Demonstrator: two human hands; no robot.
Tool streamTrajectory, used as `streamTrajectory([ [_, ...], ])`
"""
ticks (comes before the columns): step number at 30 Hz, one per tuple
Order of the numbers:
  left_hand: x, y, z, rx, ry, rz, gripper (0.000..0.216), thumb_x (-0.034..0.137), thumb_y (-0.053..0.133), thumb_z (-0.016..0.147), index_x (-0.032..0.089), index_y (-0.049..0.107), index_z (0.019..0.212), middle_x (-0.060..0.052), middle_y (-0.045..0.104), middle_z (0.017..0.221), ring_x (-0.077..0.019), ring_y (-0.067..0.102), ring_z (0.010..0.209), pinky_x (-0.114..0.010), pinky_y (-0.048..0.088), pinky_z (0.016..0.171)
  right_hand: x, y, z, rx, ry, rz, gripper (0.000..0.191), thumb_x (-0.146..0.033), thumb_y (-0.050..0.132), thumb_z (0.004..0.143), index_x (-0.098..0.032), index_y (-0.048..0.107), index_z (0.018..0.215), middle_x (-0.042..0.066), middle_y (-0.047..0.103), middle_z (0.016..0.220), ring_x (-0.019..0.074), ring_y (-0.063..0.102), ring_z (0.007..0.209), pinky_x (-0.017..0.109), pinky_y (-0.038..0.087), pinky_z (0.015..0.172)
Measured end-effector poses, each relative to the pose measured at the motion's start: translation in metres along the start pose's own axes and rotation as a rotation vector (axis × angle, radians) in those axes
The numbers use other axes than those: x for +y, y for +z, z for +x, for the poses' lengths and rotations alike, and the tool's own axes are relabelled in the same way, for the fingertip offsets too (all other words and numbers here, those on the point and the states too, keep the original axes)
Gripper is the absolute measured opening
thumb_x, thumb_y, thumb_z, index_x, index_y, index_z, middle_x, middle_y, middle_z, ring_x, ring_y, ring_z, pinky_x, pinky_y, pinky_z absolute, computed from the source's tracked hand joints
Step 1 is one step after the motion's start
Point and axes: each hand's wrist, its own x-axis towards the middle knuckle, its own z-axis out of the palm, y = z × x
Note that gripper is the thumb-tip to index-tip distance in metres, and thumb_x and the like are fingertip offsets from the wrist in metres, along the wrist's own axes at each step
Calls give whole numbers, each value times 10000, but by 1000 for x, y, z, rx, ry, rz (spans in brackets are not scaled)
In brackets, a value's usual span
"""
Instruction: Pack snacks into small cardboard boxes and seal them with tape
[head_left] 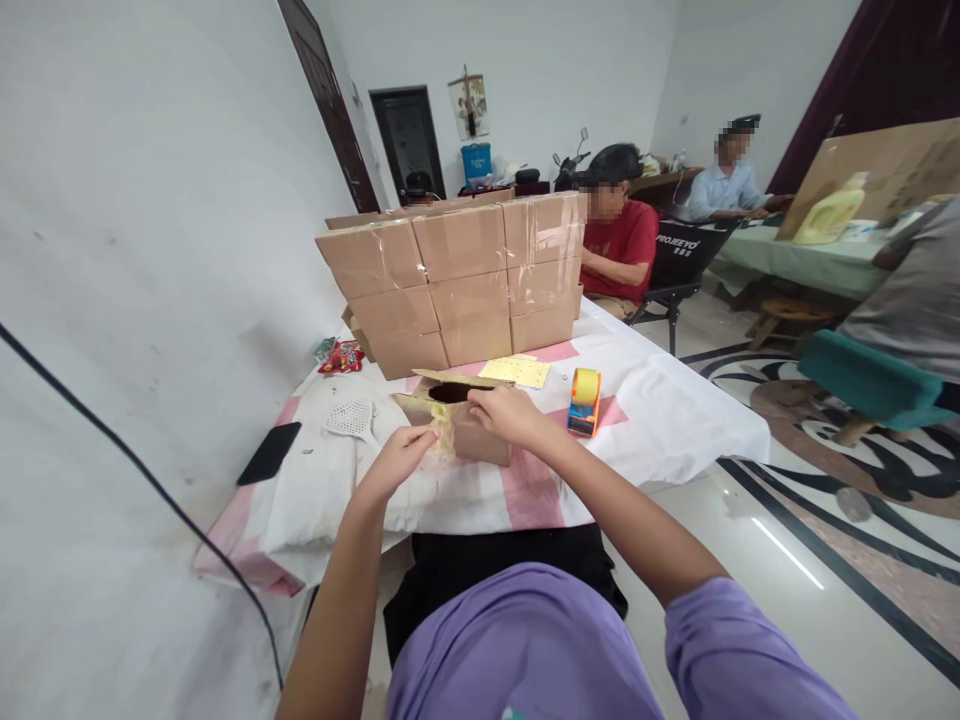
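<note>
Taped box stack [457,290], tape dispenser [584,400]

Matt brown cardboard box [457,425] on smooth cloth table cover [660,420], glossy floor [787,560]

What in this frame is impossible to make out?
Head view only:
- Small cardboard box contents: dark opening, shaded by its flap.
- Yellowish strip pinched by left hand: blurred; tape or paper unclear.
- Right hand grip: fingertips hidden behind the box's top edge.
- Red packet print: too small.
- Table behind the stacked boxes: blocked by them.
</note>
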Motion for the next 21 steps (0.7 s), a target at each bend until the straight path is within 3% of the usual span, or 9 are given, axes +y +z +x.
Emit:
streamTrajectory([
  [8,-19,-8,-3,-26,-11,-102,365,526,537,800,183,564,679,14,508,634,-140,414,616,-260,339,588,15,1,3,35,-8,27,219,-261,477,1009,-205,672,1092,86,750,1094,233,677,970,279,392,728],
  [13,-17,-8,-7,-41,0,-124,355,502,550,822,163,617,741,-9,602,724,-160,490,698,-274,396,668,21,-5,1,45,-28,19,213,-243,485,992,-196,682,1057,80,750,1076,227,680,981,284,410,744],
  [16,-7,-10,-8,-64,9,-110,350,498,565,841,168,598,730,1,577,721,-154,472,708,-270,380,666,11,-7,0,88,-70,-27,213,-217,511,938,-167,678,1060,111,751,1044,256,683,957,317,433,768],
  [21,8,-14,-10,-98,45,-109,428,526,644,788,220,379,648,71,345,631,-106,336,604,-231,279,551,-20,-5,8,114,-134,-70,299,-323,545,946,-125,661,1138,168,749,1091,305,700,970,395,481,846],
])
